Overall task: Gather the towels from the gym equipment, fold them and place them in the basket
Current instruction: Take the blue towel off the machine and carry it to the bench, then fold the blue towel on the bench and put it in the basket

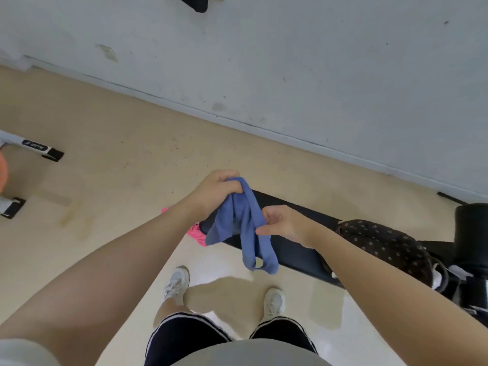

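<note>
Scuffed pale wall [317, 62], beige floor [118, 159], black padded bench [295, 249]

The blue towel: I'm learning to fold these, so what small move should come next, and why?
Probably slide the right hand down one hanging strand to find a corner. The blue towel hangs bunched in twisted loops from the left hand, which grips its top, over the black bench; it needs spreading before any fold.

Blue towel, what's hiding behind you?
Behind the hanging blue towel you can see a black bench and a bit of pink cloth peeking out beside it. How much more pink cloth there is stays covered by the towel and the left hand.
</note>
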{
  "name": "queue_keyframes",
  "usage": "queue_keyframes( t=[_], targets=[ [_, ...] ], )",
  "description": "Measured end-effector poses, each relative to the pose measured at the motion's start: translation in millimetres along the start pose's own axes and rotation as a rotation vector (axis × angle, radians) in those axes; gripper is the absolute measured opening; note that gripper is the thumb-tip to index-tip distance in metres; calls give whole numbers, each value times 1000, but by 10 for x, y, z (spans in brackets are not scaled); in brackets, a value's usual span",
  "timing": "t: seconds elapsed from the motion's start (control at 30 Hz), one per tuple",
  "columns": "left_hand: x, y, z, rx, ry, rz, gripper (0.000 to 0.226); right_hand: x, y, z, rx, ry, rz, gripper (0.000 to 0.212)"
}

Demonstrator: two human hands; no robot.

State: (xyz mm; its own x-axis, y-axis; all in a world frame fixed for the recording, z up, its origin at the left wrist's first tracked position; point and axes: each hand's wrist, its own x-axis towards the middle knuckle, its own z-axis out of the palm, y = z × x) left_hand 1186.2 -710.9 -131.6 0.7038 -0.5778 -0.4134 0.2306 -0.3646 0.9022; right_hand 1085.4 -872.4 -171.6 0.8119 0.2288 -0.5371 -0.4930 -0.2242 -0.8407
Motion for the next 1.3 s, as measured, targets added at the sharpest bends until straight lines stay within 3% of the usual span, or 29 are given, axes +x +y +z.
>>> queue_keyframes(
  t=[0.1, 0.17, 0.27, 0.4, 0.47, 0.53, 0.63, 0.77, 0.9, 1.0, 1.07, 1.13, 1.23, 1.3],
  targets=[
    [80, -43, -253, -258, 7, -103, 31, 215, 156, 269, -89, 100, 113, 10],
    [94, -170, -398, -202, -52, -180, 28, 347, 345, 438, -107, 252, 208, 10],
    [109, -469, -669, 105, -219, -276, 8, 454, 568, 749, -86, 398, 326, 12],
    [175, -960, -1005, 836, -529, -241, 14, 486, 645, 1007, -114, 349, 402, 35],
    [221, -1144, -1100, 1134, -588, -184, 17, 539, 645, 985, -91, 355, 401, 35],
    [341, -1269, -1106, 1227, -528, -89, 15, 658, 670, 870, -141, 388, 397, 30],
    [704, -1455, -1009, 1276, -299, 77, 15, 987, 833, 566, -269, 580, 361, 23],
    [1344, -1922, -849, 1319, -35, 107, 3, 1624, 1243, 210, -459, 636, 352, 21],
    [1920, -2500, -673, 1424, 182, 135, 22, 2229, 1737, -30, -577, 785, 272, 21],
    [2174, -2918, -479, 1313, 321, 317, 40, 2580, 2020, -178, -364, 941, 117, 21],
    [2266, -3113, -240, 1184, 309, 561, 44, 2752, 2166, -252, -290, 1009, 67, 22],
    [2284, -3253, 37, 1123, 153, 685, 39, 2865, 2283, -286, -296, 1016, 31, 23],
    [2296, -3428, 317, 1132, -48, 676, 52, 2864, 2375, -318, -417, 955, 0, 25],
    [2289, -3500, 413, 1207, -39, 623, 63, 2729, 2423, -349, -523, 919, 8, 26]
  ],
)
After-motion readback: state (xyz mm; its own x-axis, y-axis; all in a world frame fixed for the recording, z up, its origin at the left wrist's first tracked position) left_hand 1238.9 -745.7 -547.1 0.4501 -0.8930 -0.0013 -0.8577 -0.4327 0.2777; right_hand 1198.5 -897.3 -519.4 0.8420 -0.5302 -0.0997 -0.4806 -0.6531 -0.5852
